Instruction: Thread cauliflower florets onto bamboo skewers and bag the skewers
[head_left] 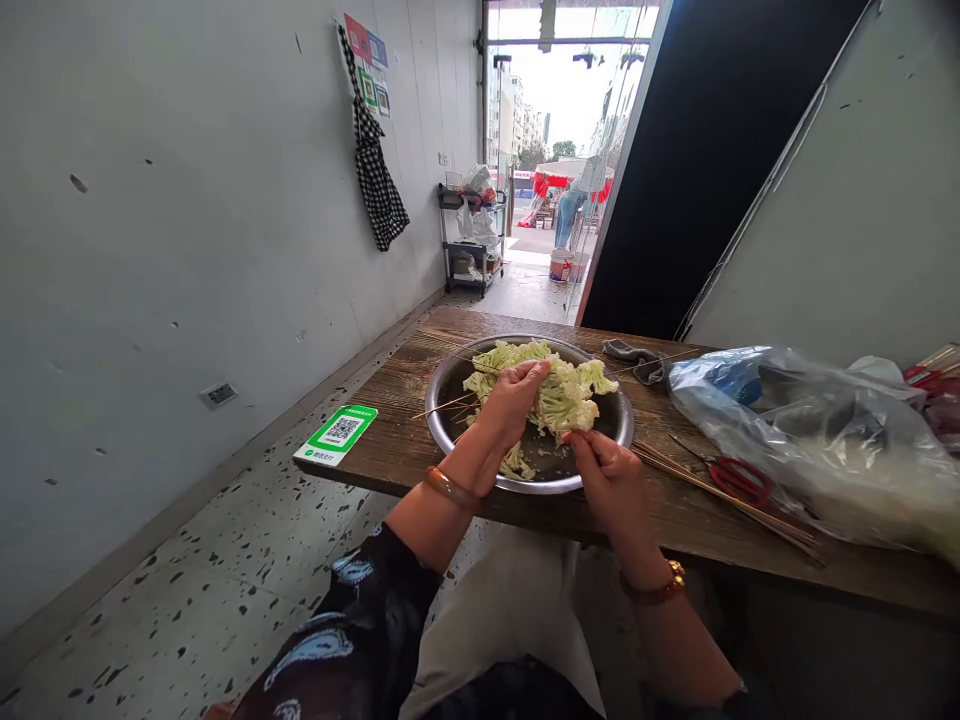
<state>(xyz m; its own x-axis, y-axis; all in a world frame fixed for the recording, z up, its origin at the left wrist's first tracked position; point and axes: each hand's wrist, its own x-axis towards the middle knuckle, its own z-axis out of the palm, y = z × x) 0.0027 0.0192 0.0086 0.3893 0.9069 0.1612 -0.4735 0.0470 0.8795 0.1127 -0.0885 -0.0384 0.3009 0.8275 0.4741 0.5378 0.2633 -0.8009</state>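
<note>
A round metal bowl [450, 385] on a wooden table [390, 440] holds pale green cauliflower florets [566, 395]. My left hand [514, 400] reaches into the bowl and is closed on a clump of florets at its centre. My right hand [611, 485] rests at the bowl's near right rim, its fingers pinching the same clump from the front. A thin bamboo skewer [442, 405] runs across the bowl's left rim near my left hand; whether a hand holds it is unclear.
A bundle of bamboo skewers [720, 495] and red-handled scissors [739, 480] lie right of the bowl. A large clear plastic bag [825, 440] fills the table's right side. A green QR sign [337, 433] sits on the left corner. A grey cloth [637, 360] lies behind the bowl.
</note>
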